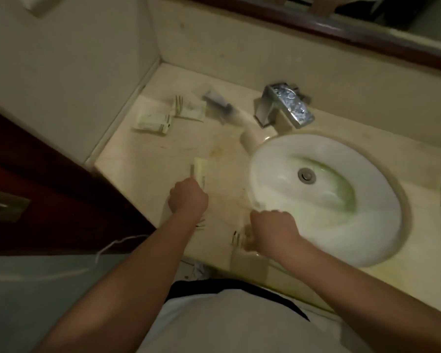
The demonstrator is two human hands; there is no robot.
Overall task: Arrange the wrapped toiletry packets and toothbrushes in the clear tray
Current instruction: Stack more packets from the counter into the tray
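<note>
Both fists closed on packets at the front of the bench

The left hand (189, 197) has a full grip on a pale packet (200, 169) sticking out past the knuckles; the right hand (274, 225) is clenched over another packet (239, 238) by the sink (367, 250) rim, likely gathering them. More packets (163, 115) lie in the far corner; the tray may be the blurred clear shape (222, 108) beside the tap (285, 105)

Hands: two, left hand (188, 197) and right hand (273, 228)
Wrapped packets: about five visible; blur makes the count unsure
Sink (278, 159): one
Faucet (285, 104): one
</note>
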